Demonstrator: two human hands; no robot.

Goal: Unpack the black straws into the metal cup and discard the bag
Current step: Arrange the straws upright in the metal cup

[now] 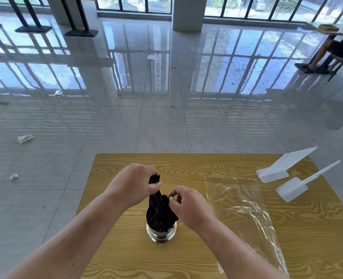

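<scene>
You stood in a wide hall with a glossy tiled floor and tall windows, at a wood-grain table. Your left hand was closed round the upper ends of the black straws, fingers curled tight on the bunch. Your right hand pinched a few straws just above the rim of the metal cup, thumb and fingertips drawn together.

The risk, as I judge it, sat in that cup: it was narrow, stood free on the table, and the bunch leaned away from you. A sideways pull on the tops could have tipped it and sent straws across the table or onto the floor. Letting go all at once could have let the bunch splay and drop a few over the rim. The bag lay loose and flat near the cup, beside your right forearm (light film, so a sweep of that arm might have carried it off the edge before you binned it).

As for containers, the cup held the straws, lower ends inside and tops standing well above the rim. The bag looked empty, and I saw no straw lying outside the cup.
</scene>
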